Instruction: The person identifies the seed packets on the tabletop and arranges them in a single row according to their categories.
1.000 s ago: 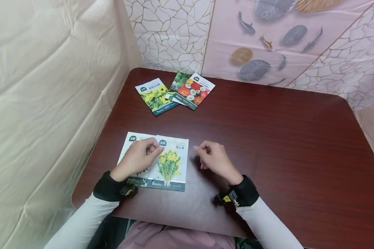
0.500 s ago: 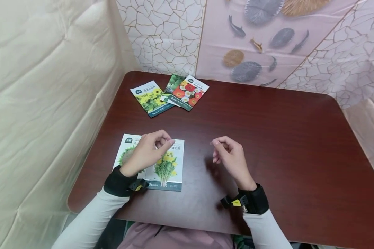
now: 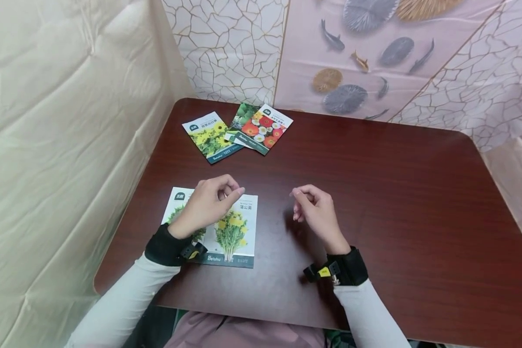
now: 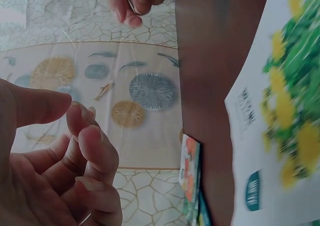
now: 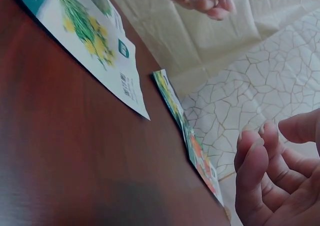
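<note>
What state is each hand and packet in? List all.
Left hand: raised, curled, empty
Right hand: raised, curled, empty
Dandelion packet: face up, partly hidden
Leafy packet: face up, partly hidden
Red flower packet: uncovered
Far green packet: partly covered
Far yellow packet: partly covered

2 front pkts (image 3: 231, 232) on tbl (image 3: 396, 208), L hand (image 3: 212, 200) above, R hand (image 3: 316, 211) to R, rear pkts (image 3: 239, 133) behind

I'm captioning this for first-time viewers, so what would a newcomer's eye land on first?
Probably the red-flowered packet, bright against the dark tabletop near its far edge. Next might come the larger yellow-bouquet packet, left of centre on the near side, then the pink fish-printed panel behind the tabletop.
</note>
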The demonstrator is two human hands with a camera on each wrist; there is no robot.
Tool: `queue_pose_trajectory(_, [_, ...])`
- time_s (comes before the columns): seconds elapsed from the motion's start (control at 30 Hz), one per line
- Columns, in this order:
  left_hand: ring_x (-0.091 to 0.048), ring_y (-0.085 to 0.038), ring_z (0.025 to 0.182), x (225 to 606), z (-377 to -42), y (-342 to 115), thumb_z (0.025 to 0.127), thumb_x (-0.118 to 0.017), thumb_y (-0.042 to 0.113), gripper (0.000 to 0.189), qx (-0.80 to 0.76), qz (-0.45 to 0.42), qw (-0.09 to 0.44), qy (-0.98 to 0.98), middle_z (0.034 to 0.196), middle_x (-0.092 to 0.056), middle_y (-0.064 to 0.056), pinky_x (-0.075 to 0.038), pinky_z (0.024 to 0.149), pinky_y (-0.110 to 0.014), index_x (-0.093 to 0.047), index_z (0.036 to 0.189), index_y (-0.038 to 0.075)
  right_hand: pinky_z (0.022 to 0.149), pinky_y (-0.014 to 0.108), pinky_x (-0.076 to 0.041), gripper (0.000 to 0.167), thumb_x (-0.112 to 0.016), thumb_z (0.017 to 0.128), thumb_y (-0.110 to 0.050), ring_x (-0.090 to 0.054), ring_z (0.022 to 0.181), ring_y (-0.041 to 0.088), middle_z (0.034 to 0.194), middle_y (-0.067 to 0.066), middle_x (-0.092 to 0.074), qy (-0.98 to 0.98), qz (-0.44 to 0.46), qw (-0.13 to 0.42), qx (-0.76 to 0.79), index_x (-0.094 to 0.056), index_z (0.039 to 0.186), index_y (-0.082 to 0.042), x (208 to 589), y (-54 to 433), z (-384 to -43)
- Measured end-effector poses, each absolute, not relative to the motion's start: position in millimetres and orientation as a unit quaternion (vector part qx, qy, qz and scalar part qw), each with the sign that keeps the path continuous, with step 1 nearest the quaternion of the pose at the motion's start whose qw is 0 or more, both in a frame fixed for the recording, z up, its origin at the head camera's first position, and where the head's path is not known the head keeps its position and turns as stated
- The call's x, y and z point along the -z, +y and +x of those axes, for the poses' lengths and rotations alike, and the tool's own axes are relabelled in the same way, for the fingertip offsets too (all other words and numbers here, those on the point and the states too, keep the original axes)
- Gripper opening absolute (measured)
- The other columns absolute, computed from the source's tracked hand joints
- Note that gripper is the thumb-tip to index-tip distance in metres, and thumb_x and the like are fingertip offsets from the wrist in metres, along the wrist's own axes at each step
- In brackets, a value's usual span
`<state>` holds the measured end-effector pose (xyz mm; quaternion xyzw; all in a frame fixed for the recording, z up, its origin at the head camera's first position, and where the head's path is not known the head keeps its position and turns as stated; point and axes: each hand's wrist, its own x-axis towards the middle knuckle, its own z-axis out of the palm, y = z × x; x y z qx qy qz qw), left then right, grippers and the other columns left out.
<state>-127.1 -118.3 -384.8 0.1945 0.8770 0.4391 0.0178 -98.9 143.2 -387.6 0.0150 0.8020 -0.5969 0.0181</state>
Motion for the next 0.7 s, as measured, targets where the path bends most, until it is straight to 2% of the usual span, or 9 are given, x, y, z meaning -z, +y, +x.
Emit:
queue_pose_trajectory(0.2, [-0.052, -0.017, 0.061, 374, -160, -111, 0.094, -0.063, 0.029, 0.016, -0.414, 0.195, 0.019, 0.889, 0.071, -0.06, -0.001, -0.039, 0.06, -0.03, -0.065, 0.094, 0.013, 0.053, 0.028, -0.053, 0.029, -0.057, 0.098, -0.033, -0.06, 0.051, 0.017, 0.064, 0.003, -0.056, 0.799, 0.046, 0.042, 0.598, -0.066, 0.102, -0.005, 400, 148, -146])
queue_pose_trajectory(0.33, [-0.052, -0.019, 0.065, 371, -199, -103, 0.095, -0.06, 0.031, 0.019, -0.384, 0.187, 0.029, 0.904, 0.072, -0.059, -0.002, -0.039, 0.064, -0.031, -0.064, 0.093, 0.013, 0.052, 0.024, -0.052, 0.037, -0.057, 0.097, -0.035, -0.058, 0.049, 0.012, 0.062, 0.001, -0.055, 0.791, 0.073, 0.055, 0.604, -0.065, 0.106, 0.0, 403, 146, -180])
queue_pose_trajectory(0.47, [-0.053, -0.022, 0.072, 374, -252, -94, 0.096, -0.057, 0.035, 0.023, -0.35, 0.154, 0.057, 0.922, 0.076, -0.057, -0.006, -0.039, 0.067, -0.032, -0.062, 0.094, 0.012, 0.05, 0.021, -0.051, 0.039, -0.057, 0.097, -0.028, -0.057, 0.046, 0.009, 0.06, 0.0, -0.053, 0.768, 0.117, 0.072, 0.626, -0.063, 0.112, 0.007, 410, 143, -220])
queue_pose_trajectory(0.6, [-0.054, -0.023, 0.083, 387, -303, -92, 0.098, -0.054, 0.034, 0.028, -0.331, 0.111, 0.098, 0.932, 0.094, -0.062, -0.01, -0.041, 0.073, -0.033, -0.061, 0.107, 0.008, 0.052, 0.021, -0.052, 0.035, -0.056, 0.098, -0.021, -0.057, 0.046, 0.01, 0.061, 0.002, -0.053, 0.737, 0.168, 0.096, 0.648, -0.061, 0.118, 0.007, 421, 138, -257])
queue_pose_trajectory(0.7, [-0.059, -0.025, 0.093, 399, -328, -92, 0.1, -0.049, 0.03, 0.032, -0.318, 0.09, 0.127, 0.935, 0.114, -0.062, -0.011, -0.045, 0.08, -0.036, -0.058, 0.12, 0.007, 0.055, 0.022, -0.054, 0.034, -0.055, 0.099, -0.02, -0.059, 0.048, 0.011, 0.066, 0.003, -0.055, 0.722, 0.198, 0.113, 0.653, -0.06, 0.123, 0.004, 429, 134, -279])
